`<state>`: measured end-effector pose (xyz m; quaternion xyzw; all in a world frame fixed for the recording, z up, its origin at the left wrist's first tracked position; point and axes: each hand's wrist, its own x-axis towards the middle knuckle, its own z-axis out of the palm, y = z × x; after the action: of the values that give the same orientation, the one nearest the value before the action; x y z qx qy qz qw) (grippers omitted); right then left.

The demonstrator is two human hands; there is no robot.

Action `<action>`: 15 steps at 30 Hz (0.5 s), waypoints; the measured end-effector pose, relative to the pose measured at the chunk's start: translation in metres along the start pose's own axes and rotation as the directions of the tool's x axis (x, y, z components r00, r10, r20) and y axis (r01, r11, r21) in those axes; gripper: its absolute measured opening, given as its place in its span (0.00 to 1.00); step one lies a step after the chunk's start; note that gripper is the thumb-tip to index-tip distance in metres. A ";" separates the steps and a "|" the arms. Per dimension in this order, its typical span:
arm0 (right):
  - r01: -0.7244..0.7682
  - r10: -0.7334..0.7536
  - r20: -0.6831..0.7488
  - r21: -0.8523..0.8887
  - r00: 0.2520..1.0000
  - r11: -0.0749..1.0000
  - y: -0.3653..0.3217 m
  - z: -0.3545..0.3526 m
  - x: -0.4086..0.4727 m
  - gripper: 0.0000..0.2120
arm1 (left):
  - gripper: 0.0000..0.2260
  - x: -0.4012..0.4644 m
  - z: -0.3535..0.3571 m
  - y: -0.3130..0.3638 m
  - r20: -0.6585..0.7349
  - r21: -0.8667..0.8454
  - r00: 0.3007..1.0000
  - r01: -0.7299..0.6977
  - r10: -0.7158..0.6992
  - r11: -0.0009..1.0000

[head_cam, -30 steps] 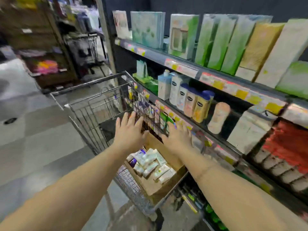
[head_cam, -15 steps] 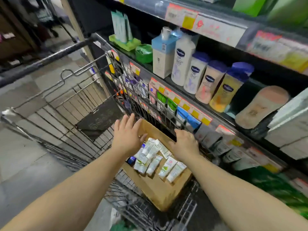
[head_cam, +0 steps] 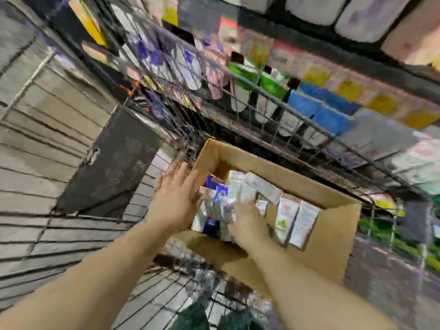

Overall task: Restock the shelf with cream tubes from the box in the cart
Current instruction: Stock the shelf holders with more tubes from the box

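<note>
Both hands reach into the box [head_cam: 333,225]: left hand [head_cam: 177,198] spread flat beside blurred cream tubes [head_cam: 240,189], right hand [head_cam: 248,222] on them, grip unclear; two tubes [head_cam: 296,222] just right of it

2 bare forearms reach in from below, no sleeves, watch or bands visible on either. The left hand [head_cam: 177,198] and right hand [head_cam: 247,223] wear no gloves; rings cannot be made out through the blur.

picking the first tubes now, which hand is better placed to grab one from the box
Right, probably. The right hand is already down among the cream tubes inside the box; the left hand sits at the box's left wall, fingers spread. Blur hides any grip.
</note>
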<state>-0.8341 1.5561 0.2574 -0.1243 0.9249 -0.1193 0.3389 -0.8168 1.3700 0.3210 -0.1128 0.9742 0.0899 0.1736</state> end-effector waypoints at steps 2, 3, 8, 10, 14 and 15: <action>0.004 -0.005 -0.001 -0.112 1.000 0.994 -0.001 0.023 0.010 0.20 | 0.29 0.005 0.012 -0.007 0.021 -0.037 1.000 -0.009 0.009 0.999; 0.001 -0.005 -0.024 -0.151 1.000 0.989 -0.002 0.029 0.012 0.20 | 0.29 0.006 0.017 -0.009 0.043 -0.049 0.999 -0.011 0.013 0.999; -0.061 0.061 0.002 0.063 0.998 0.996 0.000 0.031 0.017 0.16 | 0.29 0.009 0.018 -0.011 0.086 -0.146 0.996 -0.020 0.032 0.989; -0.171 0.110 0.178 0.374 0.978 0.912 0.002 0.013 0.011 0.15 | 0.29 0.009 0.012 -0.010 0.104 -0.197 0.994 -0.003 0.024 0.980; -0.381 -0.050 0.434 0.835 0.899 0.398 -0.010 -0.029 -0.013 0.14 | 0.26 0.011 0.001 -0.002 0.347 -0.528 0.936 0.140 0.063 0.838; -0.424 -0.104 0.471 0.854 0.876 0.301 -0.015 -0.037 -0.017 0.13 | 0.24 0.009 -0.001 -0.001 0.441 -0.624 0.892 0.229 0.095 0.747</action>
<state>-0.8438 1.5529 0.3000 0.1694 0.5825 -0.5676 0.5566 -0.8254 1.3672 0.3183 -0.1792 0.8070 0.4455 0.3437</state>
